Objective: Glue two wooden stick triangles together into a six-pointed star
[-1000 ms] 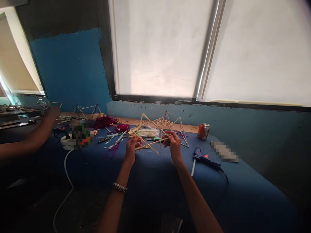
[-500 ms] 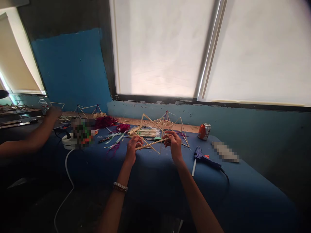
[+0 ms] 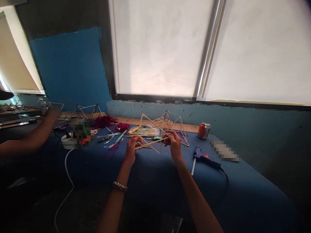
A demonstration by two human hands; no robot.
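Observation:
A frame of thin wooden sticks (image 3: 155, 129), shaped as joined triangles, stands over the blue table (image 3: 150, 174). My left hand (image 3: 132, 147) pinches the near end of one loose-looking stick that runs across the frame's front. My right hand (image 3: 173, 142) is closed on the same stick's other end, where it meets the frame. A beaded bracelet (image 3: 119, 186) is on my left wrist.
A blue glue gun (image 3: 205, 159) with its cord lies right of my hands, and an orange drink can (image 3: 203, 130) stands behind it. Bundled sticks (image 3: 147, 132), purple yarn (image 3: 104, 122) and tools lie behind. Another person's arm (image 3: 34, 136) reaches over the table at far left.
Nothing has visibly changed beyond a small shift of the camera; both hands keep their hold on the stick.

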